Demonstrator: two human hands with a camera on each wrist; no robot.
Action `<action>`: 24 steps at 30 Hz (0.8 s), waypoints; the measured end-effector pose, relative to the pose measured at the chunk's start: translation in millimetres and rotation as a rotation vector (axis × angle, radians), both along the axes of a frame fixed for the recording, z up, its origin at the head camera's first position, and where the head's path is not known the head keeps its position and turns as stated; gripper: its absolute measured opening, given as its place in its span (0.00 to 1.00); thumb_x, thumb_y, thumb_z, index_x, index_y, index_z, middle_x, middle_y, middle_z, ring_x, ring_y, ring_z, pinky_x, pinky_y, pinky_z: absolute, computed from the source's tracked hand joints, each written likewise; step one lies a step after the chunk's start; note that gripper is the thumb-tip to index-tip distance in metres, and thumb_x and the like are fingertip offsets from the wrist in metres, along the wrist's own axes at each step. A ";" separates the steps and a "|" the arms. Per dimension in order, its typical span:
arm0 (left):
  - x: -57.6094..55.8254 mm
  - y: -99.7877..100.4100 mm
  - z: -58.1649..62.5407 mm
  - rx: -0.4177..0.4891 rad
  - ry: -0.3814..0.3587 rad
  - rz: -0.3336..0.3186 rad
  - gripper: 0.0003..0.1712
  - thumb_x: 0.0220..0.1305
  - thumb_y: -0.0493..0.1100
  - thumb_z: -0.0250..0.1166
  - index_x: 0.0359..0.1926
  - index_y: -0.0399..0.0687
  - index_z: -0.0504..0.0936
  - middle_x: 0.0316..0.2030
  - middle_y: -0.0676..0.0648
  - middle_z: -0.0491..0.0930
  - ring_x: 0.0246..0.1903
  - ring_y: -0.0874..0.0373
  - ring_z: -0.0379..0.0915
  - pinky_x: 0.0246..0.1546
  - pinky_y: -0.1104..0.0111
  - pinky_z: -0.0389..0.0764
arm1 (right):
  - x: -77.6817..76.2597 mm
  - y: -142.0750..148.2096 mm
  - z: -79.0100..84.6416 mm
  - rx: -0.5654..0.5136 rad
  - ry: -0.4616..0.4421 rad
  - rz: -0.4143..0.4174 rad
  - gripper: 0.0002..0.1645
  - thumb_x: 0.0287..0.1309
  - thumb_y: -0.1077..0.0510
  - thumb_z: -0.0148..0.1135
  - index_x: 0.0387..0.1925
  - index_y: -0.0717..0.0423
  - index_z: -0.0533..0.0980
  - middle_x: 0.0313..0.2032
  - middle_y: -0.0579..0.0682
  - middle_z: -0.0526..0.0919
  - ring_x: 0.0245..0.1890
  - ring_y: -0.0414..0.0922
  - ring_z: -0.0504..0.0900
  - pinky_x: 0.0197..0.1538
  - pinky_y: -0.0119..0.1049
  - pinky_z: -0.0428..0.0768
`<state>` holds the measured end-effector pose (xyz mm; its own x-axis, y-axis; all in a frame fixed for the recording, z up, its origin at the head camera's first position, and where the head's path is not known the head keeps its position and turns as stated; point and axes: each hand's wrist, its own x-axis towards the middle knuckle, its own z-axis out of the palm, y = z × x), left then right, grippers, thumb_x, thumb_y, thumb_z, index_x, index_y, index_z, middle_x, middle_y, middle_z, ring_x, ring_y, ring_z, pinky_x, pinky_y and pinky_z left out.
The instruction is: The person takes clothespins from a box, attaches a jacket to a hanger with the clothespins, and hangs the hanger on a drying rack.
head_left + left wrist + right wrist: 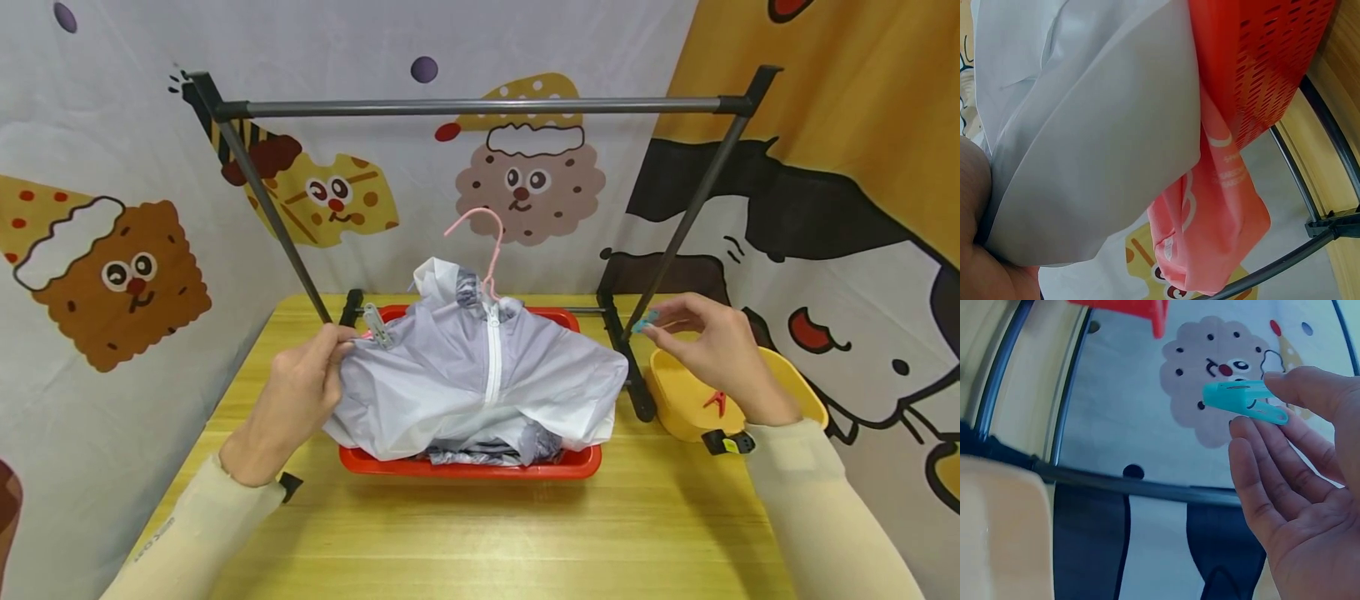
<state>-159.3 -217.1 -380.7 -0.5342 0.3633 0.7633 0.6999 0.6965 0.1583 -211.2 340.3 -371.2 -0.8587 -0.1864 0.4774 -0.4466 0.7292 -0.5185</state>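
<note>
A pale grey-and-white zip jacket hangs on a pink hanger over a red basket. My left hand pinches the jacket at its left shoulder, beside a grey clothespin clipped there. In the left wrist view, the jacket's fabric hides most of that hand's fingers. My right hand holds a teal clothespin between thumb and fingers, to the right of the jacket and apart from it.
Behind the basket stands a dark metal rack with a horizontal bar. A yellow bin with a red clothespin sits at the right. Pink fabric hangs over the basket's side in the left wrist view.
</note>
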 end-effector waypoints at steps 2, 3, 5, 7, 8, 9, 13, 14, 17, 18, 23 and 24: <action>-0.4 -0.1 0.4 -0.002 0.007 0.004 0.13 0.69 0.19 0.73 0.50 0.29 0.83 0.36 0.34 0.92 0.34 0.40 0.96 0.36 0.53 0.95 | 0.6 -3.7 2.2 -0.025 0.011 0.014 0.20 0.66 0.67 0.86 0.57 0.57 0.90 0.51 0.57 0.96 0.45 0.14 0.84 0.52 0.08 0.79; -0.6 -0.1 0.6 -0.001 0.009 0.005 0.13 0.69 0.19 0.74 0.50 0.30 0.83 0.36 0.34 0.92 0.33 0.41 0.96 0.35 0.53 0.95 | 1.2 -5.9 3.5 -0.035 0.017 0.019 0.20 0.66 0.67 0.86 0.57 0.57 0.90 0.51 0.57 0.96 0.45 0.15 0.84 0.53 0.09 0.80; -0.7 0.0 0.8 -0.002 0.014 0.008 0.14 0.68 0.19 0.74 0.50 0.30 0.83 0.36 0.35 0.92 0.32 0.41 0.96 0.35 0.53 0.95 | 2.4 -10.2 5.9 -0.058 0.027 0.028 0.20 0.66 0.68 0.85 0.58 0.57 0.90 0.51 0.57 0.96 0.45 0.16 0.85 0.53 0.09 0.80; -0.6 0.0 0.7 -0.004 0.013 0.010 0.14 0.67 0.18 0.75 0.50 0.30 0.83 0.36 0.35 0.93 0.33 0.40 0.96 0.36 0.53 0.95 | 3.7 -14.2 7.9 -0.080 0.038 0.033 0.21 0.66 0.68 0.85 0.58 0.57 0.90 0.51 0.57 0.96 0.45 0.17 0.86 0.53 0.10 0.81; -0.4 -0.1 0.6 -0.004 0.011 0.010 0.14 0.67 0.18 0.75 0.50 0.30 0.83 0.37 0.35 0.93 0.34 0.40 0.96 0.36 0.53 0.95 | 4.4 -16.0 8.7 -0.092 0.043 0.037 0.21 0.66 0.69 0.85 0.58 0.57 0.90 0.50 0.58 0.96 0.44 0.18 0.86 0.54 0.10 0.81; -0.4 -0.2 0.5 -0.004 0.010 0.009 0.15 0.66 0.18 0.75 0.50 0.30 0.83 0.37 0.35 0.93 0.34 0.40 0.96 0.37 0.53 0.95 | 4.7 -17.9 9.5 -0.105 0.047 0.039 0.20 0.66 0.69 0.85 0.58 0.57 0.90 0.50 0.57 0.96 0.44 0.19 0.87 0.54 0.11 0.82; -0.8 -1.0 -0.2 0.003 -0.001 0.007 0.16 0.65 0.17 0.75 0.50 0.30 0.83 0.37 0.36 0.93 0.34 0.40 0.96 0.37 0.53 0.95 | 5.2 -23.3 11.1 -0.153 0.065 0.064 0.22 0.65 0.72 0.84 0.58 0.58 0.90 0.49 0.59 0.96 0.44 0.22 0.88 0.54 0.13 0.84; -1.2 -1.2 -0.2 0.003 -0.001 0.006 0.16 0.66 0.17 0.75 0.50 0.30 0.83 0.37 0.36 0.93 0.34 0.40 0.96 0.37 0.53 0.95 | 5.2 -24.4 11.2 -0.158 0.071 0.070 0.23 0.64 0.73 0.84 0.58 0.58 0.90 0.49 0.59 0.96 0.44 0.22 0.88 0.55 0.14 0.84; -2.1 -1.9 -0.2 0.003 -0.001 0.008 0.16 0.66 0.18 0.75 0.50 0.30 0.83 0.36 0.37 0.93 0.33 0.41 0.96 0.36 0.53 0.95 | 5.4 -28.3 12.2 -0.171 0.078 0.087 0.24 0.64 0.74 0.83 0.59 0.59 0.90 0.49 0.58 0.95 0.44 0.24 0.89 0.56 0.14 0.85; -2.4 -2.2 -0.2 0.004 -0.001 0.007 0.15 0.67 0.18 0.74 0.50 0.30 0.83 0.36 0.37 0.93 0.33 0.41 0.96 0.36 0.53 0.95 | 5.4 -29.6 12.6 -0.174 0.079 0.092 0.24 0.64 0.74 0.83 0.59 0.58 0.90 0.49 0.58 0.95 0.44 0.25 0.90 0.56 0.15 0.85; -4.2 -2.4 0.3 0.014 -0.006 -0.001 0.12 0.71 0.19 0.73 0.50 0.30 0.84 0.36 0.35 0.92 0.36 0.39 0.97 0.37 0.53 0.95 | 6.4 -36.8 16.7 -0.195 0.096 0.123 0.23 0.65 0.75 0.82 0.59 0.59 0.90 0.48 0.55 0.95 0.45 0.28 0.91 0.56 0.16 0.86; -4.5 -2.4 0.4 0.015 -0.008 -0.001 0.11 0.71 0.20 0.72 0.50 0.30 0.84 0.36 0.34 0.92 0.37 0.38 0.97 0.37 0.52 0.95 | 6.7 -37.9 17.5 -0.199 0.102 0.128 0.23 0.65 0.75 0.82 0.59 0.59 0.90 0.49 0.55 0.94 0.45 0.28 0.91 0.57 0.17 0.86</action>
